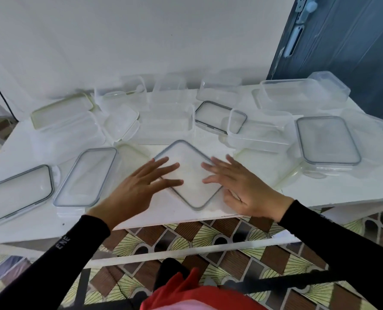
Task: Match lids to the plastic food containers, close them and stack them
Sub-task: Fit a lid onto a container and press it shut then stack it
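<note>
A: Starting on the left, what have I got?

B: Your left hand (139, 186) is spread flat with straight fingers, gripping nothing. Its fingertips lie over the left edges of the square grey-rimmed lid (189, 175).

A: The lid looks dead centre to me, near the front edge of the white table (320, 191), between my hands.

B: Yes. It's turned corner-on: one corner points at you, one away, one toward each hand. It's square, so there's no long side to favour.

A: My right hand (237, 182) is the same, loose and spread, holding nothing, fingers over the right corner. With the blur I can't tell if it's pressing or hovering.

B: Neither hand is nearer. I'd judge it wants both, one at each side corner. An open container (170, 121) lies just behind the lid, but I can't say whether it fits.
</note>
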The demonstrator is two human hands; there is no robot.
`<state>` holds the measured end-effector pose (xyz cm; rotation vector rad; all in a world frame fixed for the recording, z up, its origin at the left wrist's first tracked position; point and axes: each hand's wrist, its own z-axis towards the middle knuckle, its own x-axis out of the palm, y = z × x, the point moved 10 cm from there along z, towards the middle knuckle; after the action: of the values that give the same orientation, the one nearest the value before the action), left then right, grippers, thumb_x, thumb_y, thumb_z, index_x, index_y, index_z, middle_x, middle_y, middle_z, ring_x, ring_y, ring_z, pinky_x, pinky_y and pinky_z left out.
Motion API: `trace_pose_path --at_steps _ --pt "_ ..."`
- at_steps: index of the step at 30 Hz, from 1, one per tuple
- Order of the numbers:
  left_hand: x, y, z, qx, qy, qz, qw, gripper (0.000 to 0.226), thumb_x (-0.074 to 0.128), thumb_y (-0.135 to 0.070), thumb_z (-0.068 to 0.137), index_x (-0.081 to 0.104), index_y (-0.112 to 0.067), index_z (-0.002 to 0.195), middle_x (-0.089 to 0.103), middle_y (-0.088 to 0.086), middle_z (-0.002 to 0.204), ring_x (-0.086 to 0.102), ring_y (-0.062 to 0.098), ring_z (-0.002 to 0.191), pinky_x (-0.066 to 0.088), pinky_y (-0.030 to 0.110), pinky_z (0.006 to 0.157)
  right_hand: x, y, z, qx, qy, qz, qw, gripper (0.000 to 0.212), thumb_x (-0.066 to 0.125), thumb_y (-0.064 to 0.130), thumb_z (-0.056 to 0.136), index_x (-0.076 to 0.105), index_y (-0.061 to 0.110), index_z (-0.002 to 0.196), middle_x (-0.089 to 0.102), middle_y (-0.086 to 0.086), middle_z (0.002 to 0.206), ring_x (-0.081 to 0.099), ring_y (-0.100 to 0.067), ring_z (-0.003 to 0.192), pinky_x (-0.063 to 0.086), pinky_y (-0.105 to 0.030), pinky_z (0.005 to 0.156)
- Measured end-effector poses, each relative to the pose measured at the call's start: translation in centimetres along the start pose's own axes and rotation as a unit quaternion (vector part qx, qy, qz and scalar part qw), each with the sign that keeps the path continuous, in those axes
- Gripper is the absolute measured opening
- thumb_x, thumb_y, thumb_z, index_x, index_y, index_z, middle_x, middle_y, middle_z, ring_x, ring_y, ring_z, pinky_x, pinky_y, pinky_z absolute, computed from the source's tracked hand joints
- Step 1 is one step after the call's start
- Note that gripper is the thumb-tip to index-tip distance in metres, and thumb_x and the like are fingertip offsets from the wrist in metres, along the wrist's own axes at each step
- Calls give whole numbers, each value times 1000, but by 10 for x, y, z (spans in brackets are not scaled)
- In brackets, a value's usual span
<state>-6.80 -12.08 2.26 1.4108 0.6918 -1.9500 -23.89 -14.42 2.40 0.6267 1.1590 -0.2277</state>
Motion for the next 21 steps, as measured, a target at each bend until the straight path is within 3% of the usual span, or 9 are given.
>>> trace_pose_path --at_steps 2,4,6,9,12,14,18,21 --pt "-13 9 3 -61 -17 11 998 64 40 5 81 55 -32 132 46 -1 148 45 28 133 49 48 97 5 2 -3 6 5 -5 1000 49 49 26 90 52 22 139 31 3 159 18 -18 150 22 -44 119" --pt "-18 4 5 -122 -31 -28 992 47 40 -13 89 59 -26 131 49 -2 145 50 27 124 51 49 92 6 10 -7 11 -32 -21 999 47 52 35 93 53 27 140 34 4 157 28 -22 145 34 -44 111" --pt "-14 -9 3 -182 -34 -83 979 45 40 -40 96 53 -24 137 46 -5 147 45 21 132 45 48 103 8 19 -9 12 -62 -48 997 46 51 43 96 51 32 141 35 5 157 36 -24 139 39 -45 104" --pt "4 -27 -3 -224 -17 -111 968 73 40 -72 88 37 -30 148 29 -5 158 20 20 148 25 40 117 15 23 -11 27 -75 -82 993 49 46 50 98 46 34 144 32 5 158 34 -25 140 35 -46 105" --pt "16 -38 -3 -188 -38 -92 977 76 44 -71 88 39 -24 148 26 6 159 15 31 149 29 44 111 22 26 -10 39 -82 -42 995 48 48 43 99 47 27 144 28 0 160 19 -26 149 17 -49 120" --pt "19 -37 -4 -190 -59 -91 976 73 46 -66 90 40 -22 148 26 8 159 14 32 149 34 45 108 24 29 -9 39 -88 -31 995 48 48 39 100 47 21 145 27 -5 160 13 -28 151 11 -52 121" --pt "20 -39 -5 -200 -97 -108 969 67 51 -58 92 37 -22 147 27 11 158 15 35 149 44 52 104 26 30 -9 21 -95 -50 994 47 48 35 102 46 17 145 29 -9 159 17 -30 150 19 -57 118" --pt "21 -42 -4 -193 -105 -111 969 67 49 -57 94 33 -22 148 26 11 159 14 35 149 42 50 107 27 29 -9 24 -104 -24 994 45 52 31 101 48 17 144 32 -9 158 20 -28 149 23 -53 118"
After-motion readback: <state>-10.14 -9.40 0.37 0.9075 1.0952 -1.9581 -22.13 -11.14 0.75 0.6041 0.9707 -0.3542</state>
